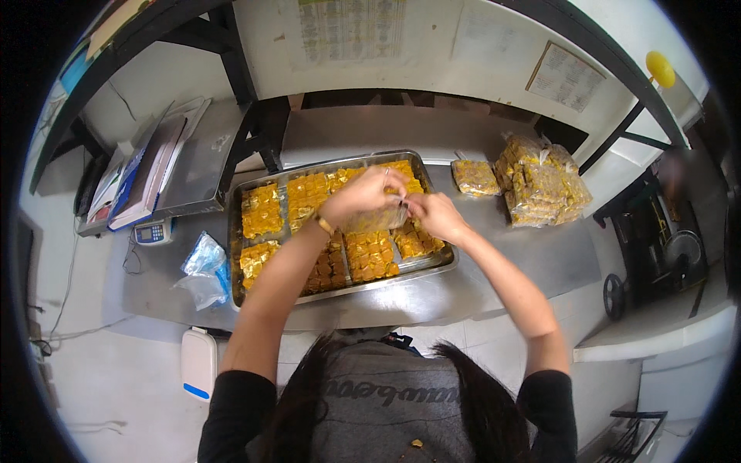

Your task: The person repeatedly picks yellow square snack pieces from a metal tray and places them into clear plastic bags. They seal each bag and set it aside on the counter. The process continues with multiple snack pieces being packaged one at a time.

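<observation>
A large metal tray (421, 280) on the steel table holds blocks of small gold-wrapped pieces (370, 255), laid out in two rows. Above its middle hangs a clear plastic bag (376, 219), which seems to have some of the pieces in it. My left hand (361, 198) has its fingers closed at the bag's gathered top. There my right hand (434, 215) pinches the same top from the other side. The two hands' fingertips nearly meet, so the exact grip is partly hidden.
Right of the tray lie a flat filled bag (475, 177) and a heap of filled bags (544, 181). At the left are blue-and-clear plastic bags (207, 270), a small keypad device (153, 231) and folders (150, 166). A dark shelf frame (235, 62) rises behind.
</observation>
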Demonstrator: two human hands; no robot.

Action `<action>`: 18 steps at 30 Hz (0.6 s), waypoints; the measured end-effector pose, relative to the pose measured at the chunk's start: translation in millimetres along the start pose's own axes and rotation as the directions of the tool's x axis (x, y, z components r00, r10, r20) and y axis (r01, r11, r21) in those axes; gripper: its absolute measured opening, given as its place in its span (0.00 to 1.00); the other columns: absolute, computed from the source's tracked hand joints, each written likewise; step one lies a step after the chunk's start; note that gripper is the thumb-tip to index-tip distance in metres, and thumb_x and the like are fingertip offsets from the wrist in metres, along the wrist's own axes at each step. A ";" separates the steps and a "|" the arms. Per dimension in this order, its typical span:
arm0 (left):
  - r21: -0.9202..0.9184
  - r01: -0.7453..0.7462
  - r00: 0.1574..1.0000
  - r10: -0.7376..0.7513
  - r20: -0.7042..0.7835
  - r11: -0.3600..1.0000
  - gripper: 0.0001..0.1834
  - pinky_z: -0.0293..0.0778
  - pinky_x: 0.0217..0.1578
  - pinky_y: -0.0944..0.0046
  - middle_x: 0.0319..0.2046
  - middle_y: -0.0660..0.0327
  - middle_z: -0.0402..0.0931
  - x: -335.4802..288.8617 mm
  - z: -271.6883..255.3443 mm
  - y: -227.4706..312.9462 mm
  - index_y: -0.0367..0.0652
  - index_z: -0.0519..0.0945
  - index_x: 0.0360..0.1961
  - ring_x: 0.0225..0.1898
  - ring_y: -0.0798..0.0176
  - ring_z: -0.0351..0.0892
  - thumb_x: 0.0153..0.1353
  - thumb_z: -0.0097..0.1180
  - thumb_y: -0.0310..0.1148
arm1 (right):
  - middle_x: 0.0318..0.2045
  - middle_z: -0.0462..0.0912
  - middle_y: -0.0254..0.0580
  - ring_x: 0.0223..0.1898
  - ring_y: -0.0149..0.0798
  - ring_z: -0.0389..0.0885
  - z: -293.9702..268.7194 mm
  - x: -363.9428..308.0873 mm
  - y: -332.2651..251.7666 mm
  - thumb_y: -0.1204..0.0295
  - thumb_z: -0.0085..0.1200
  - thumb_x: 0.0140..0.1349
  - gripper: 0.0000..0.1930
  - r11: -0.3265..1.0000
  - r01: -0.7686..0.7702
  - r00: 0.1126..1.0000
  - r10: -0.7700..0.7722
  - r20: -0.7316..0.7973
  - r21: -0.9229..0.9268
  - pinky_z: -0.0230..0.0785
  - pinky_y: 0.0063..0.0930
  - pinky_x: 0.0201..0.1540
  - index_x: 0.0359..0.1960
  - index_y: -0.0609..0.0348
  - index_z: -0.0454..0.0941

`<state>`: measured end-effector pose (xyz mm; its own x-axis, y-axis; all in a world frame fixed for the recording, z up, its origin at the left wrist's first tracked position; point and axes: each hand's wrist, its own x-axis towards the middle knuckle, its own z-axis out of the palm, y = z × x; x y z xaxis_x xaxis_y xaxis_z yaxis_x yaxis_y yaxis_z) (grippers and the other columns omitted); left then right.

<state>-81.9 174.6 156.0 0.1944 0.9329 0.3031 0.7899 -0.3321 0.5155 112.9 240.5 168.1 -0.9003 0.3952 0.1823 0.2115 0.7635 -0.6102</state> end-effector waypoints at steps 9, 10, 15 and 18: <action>-0.072 -0.709 0.699 0.685 -0.203 0.702 0.09 0.44 0.65 0.45 0.59 0.55 0.65 53.2 -123.7 188.0 0.47 0.79 0.20 0.65 0.48 0.54 0.37 0.68 0.33 | 0.10 0.65 0.27 0.09 0.22 0.58 -33.4 -19.5 -99.8 0.61 0.52 0.61 0.13 -0.255 0.238 0.810 -0.481 -0.336 0.937 0.51 0.13 0.13 0.21 0.51 0.74; -0.112 -0.750 0.659 0.726 -0.193 0.651 0.10 0.39 0.66 0.44 0.60 0.53 0.64 48.4 -127.3 192.3 0.47 0.78 0.20 0.66 0.47 0.51 0.36 0.68 0.33 | 0.08 0.67 0.28 0.09 0.25 0.63 -42.2 -15.8 -99.7 0.58 0.55 0.58 0.16 -0.041 0.318 0.822 -0.486 -0.297 0.947 0.55 0.17 0.13 0.15 0.52 0.76; -0.638 -0.418 0.901 0.383 -0.202 0.646 0.09 0.35 0.65 0.44 0.65 0.49 0.54 1.3 -101.3 156.8 0.47 0.75 0.19 0.70 0.48 0.36 0.45 0.63 0.35 | 0.11 0.69 0.29 0.13 0.28 0.66 -56.2 -14.3 -104.3 0.60 0.56 0.57 0.14 0.379 0.373 0.908 -0.338 -0.249 0.847 0.62 0.20 0.19 0.19 0.54 0.77; -0.584 -0.319 0.936 0.150 -0.320 0.746 0.01 0.68 0.50 0.65 0.63 0.56 0.56 -22.2 -77.1 129.7 0.43 0.76 0.25 0.61 0.58 0.57 0.51 0.55 0.26 | 0.13 0.71 0.29 0.15 0.28 0.68 -48.0 -20.9 -106.3 0.61 0.56 0.57 0.13 0.287 0.299 0.931 -0.295 -0.213 0.910 0.63 0.20 0.22 0.21 0.55 0.77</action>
<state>-28.6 100.1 277.9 0.1143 0.7784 0.6172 0.1879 -0.6270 0.7560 127.5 175.6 266.1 -0.8199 0.2517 0.5142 -0.5548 -0.1278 -0.8221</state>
